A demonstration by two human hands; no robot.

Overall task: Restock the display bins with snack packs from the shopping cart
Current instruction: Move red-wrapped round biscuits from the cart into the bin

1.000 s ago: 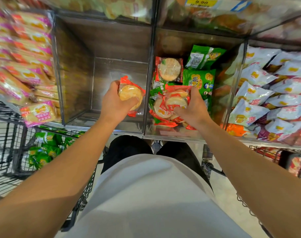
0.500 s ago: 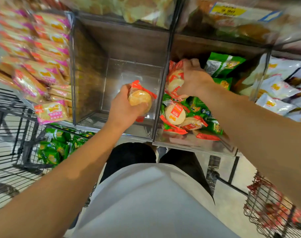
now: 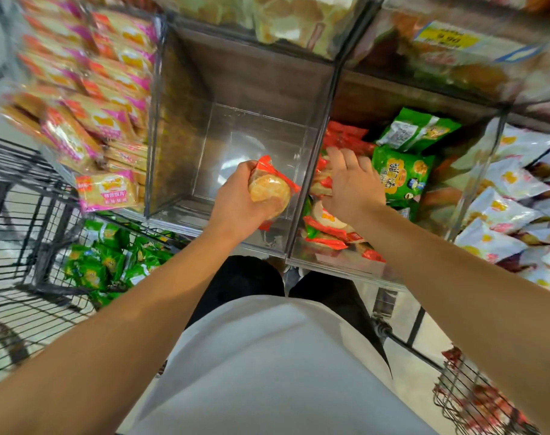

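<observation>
My left hand [image 3: 236, 204] grips a round snack pack in a red wrapper [image 3: 269, 191] above the front of a clear display bin [image 3: 255, 133] that holds nothing else. My right hand [image 3: 350, 183] is in the neighbouring bin to the right, fingers stretched out and resting on a pile of the same red snack packs [image 3: 327, 229]. Green snack packs [image 3: 402, 174] lie behind and to the right of that hand. More green packs [image 3: 110, 265] sit in the black wire shopping cart [image 3: 22, 215] at the lower left.
Pink-and-orange packs [image 3: 104, 120] fill the bin at the left, white packs [image 3: 512, 208] the bin at the far right. An upper shelf with a yellow price tag [image 3: 446, 37] overhangs the bins. A second wire basket [image 3: 474, 400] with red packs stands at the lower right.
My right hand has let go of the red pack it held at the back of the right bin and come forward onto the pile. My left hand has kept its pack in place.
</observation>
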